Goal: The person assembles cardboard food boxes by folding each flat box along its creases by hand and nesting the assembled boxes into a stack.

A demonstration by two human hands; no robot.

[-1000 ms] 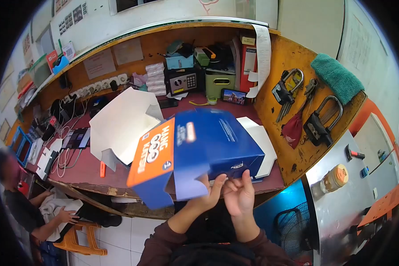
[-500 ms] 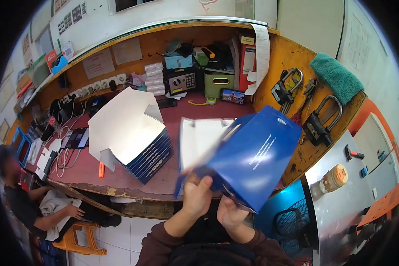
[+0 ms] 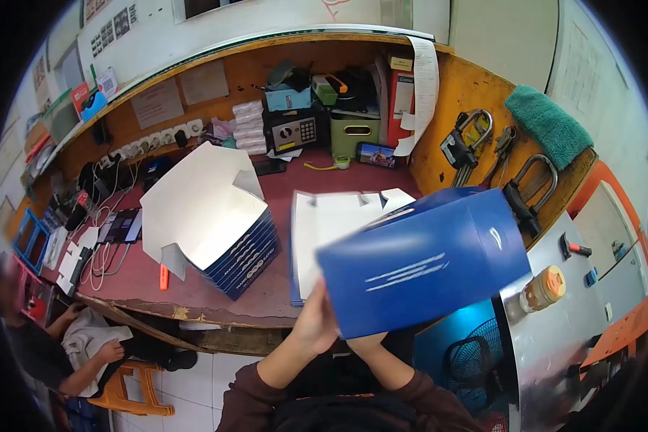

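A blue cardboard box (image 3: 425,266) with white print is held up over the desk's front edge, slightly blurred. My left hand (image 3: 317,320) grips its lower left corner. Under the bottom edge is my right hand (image 3: 367,342), its fingers mostly hidden by the box. Behind the box lies a stack of flat white cardboard blanks (image 3: 324,223) with blue edges. To the left stands a stack of nested blue boxes (image 3: 248,255), the top one open with its white inside showing.
On the red desk (image 3: 281,288) are an orange marker (image 3: 164,277), phones and cables. A safe (image 3: 295,132) and a green bin (image 3: 354,137) stand at the back. Padlocks (image 3: 529,191) hang on the right. A seated person (image 3: 50,353) is at far left.
The blue box has turned from a steep tilt to nearly level and shifted right, with a broad side now facing me. My right hand has slipped further behind it.
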